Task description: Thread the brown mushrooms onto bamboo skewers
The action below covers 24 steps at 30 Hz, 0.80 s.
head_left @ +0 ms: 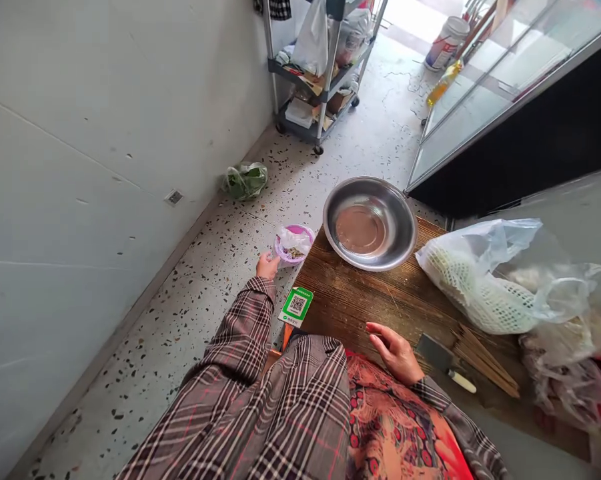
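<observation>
My left hand [267, 267] reaches down past the left edge of the wooden table, closed on the near-left rim of a purple waste bin [278, 251]. The bin has a plastic bag in it and some brownish scraps inside. My right hand [396, 353] is over the table's front edge, fingers extended and holding nothing. A knife with a wide dark blade [434, 352] and a pale handle lies to the right of that hand. Farther back, a steel basin [370, 263] rests on the table [350, 300], with a little brownish liquid or reflection at its bottom.
A green QR-code card [297, 305] sits at the table's left edge. White plastic bags [480, 280] and wooden sticks [485, 360] occupy the right side. On the floor are a bag of greens [246, 181] by the wall and a wheeled cart [325, 93].
</observation>
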### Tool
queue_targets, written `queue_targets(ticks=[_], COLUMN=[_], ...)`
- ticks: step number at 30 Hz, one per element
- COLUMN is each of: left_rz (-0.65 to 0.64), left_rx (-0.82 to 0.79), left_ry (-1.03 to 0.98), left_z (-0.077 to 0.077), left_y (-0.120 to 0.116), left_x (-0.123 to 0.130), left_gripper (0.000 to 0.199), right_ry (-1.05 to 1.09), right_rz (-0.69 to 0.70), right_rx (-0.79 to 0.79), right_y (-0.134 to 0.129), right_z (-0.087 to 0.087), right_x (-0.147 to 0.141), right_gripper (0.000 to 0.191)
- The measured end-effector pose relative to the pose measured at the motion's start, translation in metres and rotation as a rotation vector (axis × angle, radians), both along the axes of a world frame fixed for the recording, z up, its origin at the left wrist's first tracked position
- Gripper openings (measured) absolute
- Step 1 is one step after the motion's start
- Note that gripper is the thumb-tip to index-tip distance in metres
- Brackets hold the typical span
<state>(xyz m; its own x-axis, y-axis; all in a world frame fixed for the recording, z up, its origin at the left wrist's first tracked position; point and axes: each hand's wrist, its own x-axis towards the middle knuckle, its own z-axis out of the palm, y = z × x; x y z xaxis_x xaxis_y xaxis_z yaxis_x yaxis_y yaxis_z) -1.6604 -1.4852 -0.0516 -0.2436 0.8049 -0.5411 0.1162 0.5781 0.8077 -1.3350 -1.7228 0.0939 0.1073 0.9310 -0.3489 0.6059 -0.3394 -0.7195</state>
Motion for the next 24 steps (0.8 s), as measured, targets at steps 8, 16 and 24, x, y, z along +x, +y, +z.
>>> queue_targets(ticks=[8,16,24], left_rz=[-0.29,-0.396,-0.563], left_rx=[-0.064,-0.001,0.067], left_ry=[0.14,0.301,0.593], left_z=[-0.024,-0.011,-0.017], left_y=[-0.074,-0.097,-0.083], left_x=[0.047,0.06,0.055], left_gripper=[0.05,0.075,0.068], right_ry=[-0.025,-0.056,-0.192], right_rz=[0.092,0.296,0.24], right_rx=[-0.037,-0.066,0.05], right_y=[0.022,0.05,0.054], right_z=[-0.008,-0.017,0.004], right_x=[-0.019,-0.043,-0.018], right_gripper=[0.041,0.033,0.03])
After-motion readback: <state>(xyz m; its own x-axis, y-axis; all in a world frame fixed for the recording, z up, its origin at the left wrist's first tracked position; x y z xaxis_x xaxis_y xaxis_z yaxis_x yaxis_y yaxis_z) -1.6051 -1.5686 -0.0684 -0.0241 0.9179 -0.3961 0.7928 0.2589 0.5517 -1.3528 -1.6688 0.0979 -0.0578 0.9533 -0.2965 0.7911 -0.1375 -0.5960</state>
